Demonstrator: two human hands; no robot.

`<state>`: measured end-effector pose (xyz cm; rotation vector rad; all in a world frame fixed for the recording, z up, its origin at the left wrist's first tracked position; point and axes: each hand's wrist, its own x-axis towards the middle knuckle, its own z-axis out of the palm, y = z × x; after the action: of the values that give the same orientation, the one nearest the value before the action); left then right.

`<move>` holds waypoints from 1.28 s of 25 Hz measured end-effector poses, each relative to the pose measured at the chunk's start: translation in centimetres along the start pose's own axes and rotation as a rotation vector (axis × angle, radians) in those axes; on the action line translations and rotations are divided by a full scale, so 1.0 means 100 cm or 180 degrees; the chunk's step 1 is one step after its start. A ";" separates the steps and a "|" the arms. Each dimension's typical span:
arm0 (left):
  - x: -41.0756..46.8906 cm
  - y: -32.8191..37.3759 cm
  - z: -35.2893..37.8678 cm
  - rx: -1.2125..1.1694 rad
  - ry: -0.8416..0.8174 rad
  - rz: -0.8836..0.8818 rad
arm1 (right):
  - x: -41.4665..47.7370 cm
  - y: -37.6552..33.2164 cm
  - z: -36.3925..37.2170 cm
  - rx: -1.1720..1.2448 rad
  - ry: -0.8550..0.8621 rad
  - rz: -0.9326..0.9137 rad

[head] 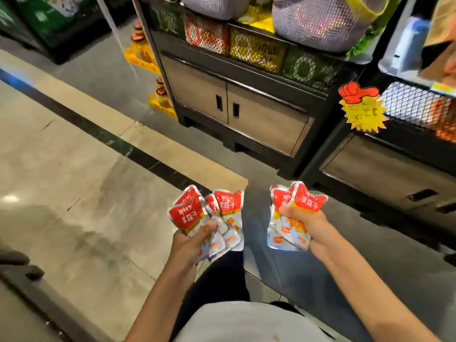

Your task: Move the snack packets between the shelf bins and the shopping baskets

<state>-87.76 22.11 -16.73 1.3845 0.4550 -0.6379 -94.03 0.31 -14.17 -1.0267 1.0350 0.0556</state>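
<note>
My left hand grips a fan of several red-and-silver snack packets at waist height over the shop floor. A second bunch of the same snack packets sits in my right hand. Both hands are held in front of me, about a packet's width apart. Ahead on top of the black shelf unit stand two grey mesh shopping baskets, one at the left and one at the right, both cut off by the frame's top. Wire shelf bins below them hold coloured packets.
The shelf unit has a grey two-door cabinet at its base. A second unit at the right carries a wire bin and a yellow starburst price tag. Yellow trays of bottles stand on the floor at the left.
</note>
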 end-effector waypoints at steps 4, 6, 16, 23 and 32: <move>0.089 0.081 0.062 0.0299 -0.0503 0.0057 | 0.052 -0.063 0.016 0.0299 0.0305 0.0003; 0.122 0.118 0.093 0.0489 -0.0738 0.0098 | 0.066 -0.086 0.020 0.0484 0.0408 -0.0042; 0.233 0.220 0.272 0.0641 -0.1537 0.0483 | 0.144 -0.237 -0.011 0.1030 0.0598 -0.0780; 0.236 0.321 0.402 0.0427 -0.1987 0.1293 | 0.153 -0.404 -0.044 0.0953 0.0219 -0.1872; 0.296 0.413 0.505 0.0773 -0.1883 0.1735 | 0.204 -0.540 -0.048 0.0706 0.0329 -0.2181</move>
<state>-41.92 -29.45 2.63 1.3849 -0.4738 -0.6211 -60.09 -41.61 6.84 -1.1379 0.7153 -0.6624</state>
